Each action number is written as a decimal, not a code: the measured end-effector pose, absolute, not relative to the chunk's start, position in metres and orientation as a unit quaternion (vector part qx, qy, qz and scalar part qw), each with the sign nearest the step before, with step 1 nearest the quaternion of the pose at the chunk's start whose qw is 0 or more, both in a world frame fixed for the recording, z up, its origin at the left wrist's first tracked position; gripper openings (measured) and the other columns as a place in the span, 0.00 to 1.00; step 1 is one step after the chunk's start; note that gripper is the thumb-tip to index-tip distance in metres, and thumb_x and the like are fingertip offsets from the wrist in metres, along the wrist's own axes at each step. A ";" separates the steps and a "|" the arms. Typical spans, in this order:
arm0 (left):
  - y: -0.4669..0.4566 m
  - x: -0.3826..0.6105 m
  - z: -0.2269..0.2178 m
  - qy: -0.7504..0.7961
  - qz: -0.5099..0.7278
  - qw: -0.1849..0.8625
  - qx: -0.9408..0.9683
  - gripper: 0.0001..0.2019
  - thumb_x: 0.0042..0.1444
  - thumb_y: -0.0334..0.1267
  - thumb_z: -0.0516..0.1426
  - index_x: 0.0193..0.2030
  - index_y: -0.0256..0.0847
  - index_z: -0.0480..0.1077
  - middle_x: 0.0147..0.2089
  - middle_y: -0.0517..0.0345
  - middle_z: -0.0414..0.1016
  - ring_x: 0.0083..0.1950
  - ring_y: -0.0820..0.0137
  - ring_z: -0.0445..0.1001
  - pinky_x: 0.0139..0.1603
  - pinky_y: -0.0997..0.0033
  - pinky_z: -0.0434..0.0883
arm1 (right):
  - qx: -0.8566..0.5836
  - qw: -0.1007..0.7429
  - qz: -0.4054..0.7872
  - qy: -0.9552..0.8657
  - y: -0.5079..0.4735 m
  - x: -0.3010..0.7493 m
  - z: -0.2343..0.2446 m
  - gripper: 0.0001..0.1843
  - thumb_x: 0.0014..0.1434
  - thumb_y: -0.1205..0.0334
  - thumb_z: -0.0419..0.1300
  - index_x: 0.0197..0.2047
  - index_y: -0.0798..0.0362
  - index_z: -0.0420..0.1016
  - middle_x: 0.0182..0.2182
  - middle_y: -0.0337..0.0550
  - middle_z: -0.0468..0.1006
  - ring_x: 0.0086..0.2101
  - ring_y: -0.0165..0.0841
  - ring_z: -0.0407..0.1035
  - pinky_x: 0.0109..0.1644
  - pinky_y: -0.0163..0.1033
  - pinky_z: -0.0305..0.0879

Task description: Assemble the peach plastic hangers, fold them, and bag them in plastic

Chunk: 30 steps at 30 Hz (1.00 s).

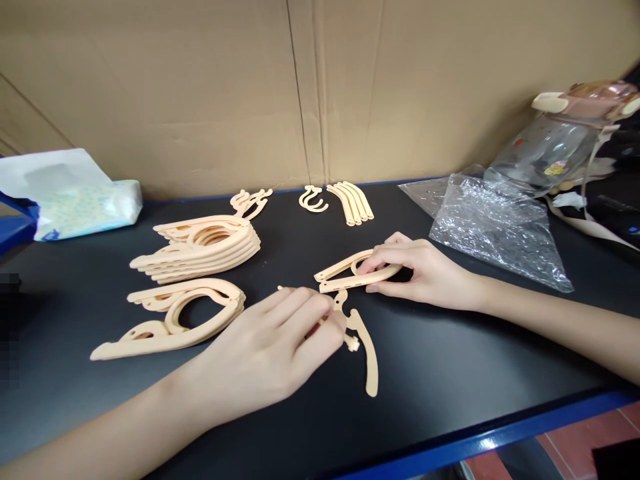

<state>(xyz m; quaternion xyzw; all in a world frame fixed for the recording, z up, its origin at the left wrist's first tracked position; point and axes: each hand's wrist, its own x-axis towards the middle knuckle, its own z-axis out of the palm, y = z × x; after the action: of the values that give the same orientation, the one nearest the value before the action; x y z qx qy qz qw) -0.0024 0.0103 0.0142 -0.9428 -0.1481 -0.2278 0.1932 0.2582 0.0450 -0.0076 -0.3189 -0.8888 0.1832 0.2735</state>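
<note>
My right hand (420, 270) grips a cream plastic folding hanger body (345, 275), thumb below and fingers over its right end. My left hand (275, 340) is closed just to the left, its curled fingertips over a small cream hanger piece (353, 343) that sticks out past them. Most of what those fingers hold is hidden. A curved hanger arm (369, 360) lies on the black table right beside the left fingertips. Left of my hands are two stacks of hanger bodies, a rear stack (215, 257) and a front stack (170, 340).
Loose hooks (313, 200) and several slim curved arms (351, 202) lie along the back, with more hooks (250, 200) behind the rear stack. Clear plastic bags (500, 230) and a water bottle (555, 150) sit right. A tissue pack (90, 207) lies left. Cardboard (200, 87) stands behind.
</note>
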 end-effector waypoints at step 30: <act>0.009 -0.005 0.006 -0.238 -0.218 0.154 -0.934 0.10 0.64 0.24 0.46 0.39 0.38 0.65 0.31 0.61 0.75 0.27 0.71 0.74 0.24 0.71 0.64 | -0.315 0.219 0.106 -0.918 0.041 0.259 -0.010 0.28 0.61 0.52 0.63 0.61 0.51 0.66 0.53 0.52 0.71 0.47 0.39 0.70 0.49 0.45 0.66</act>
<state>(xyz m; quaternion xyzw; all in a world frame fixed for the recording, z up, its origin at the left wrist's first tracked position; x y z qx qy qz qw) -0.0051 0.0092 0.0056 -0.9339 -0.2381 -0.2177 0.1540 0.2595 0.0407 -0.0104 -0.3146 -0.9175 0.1064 0.2187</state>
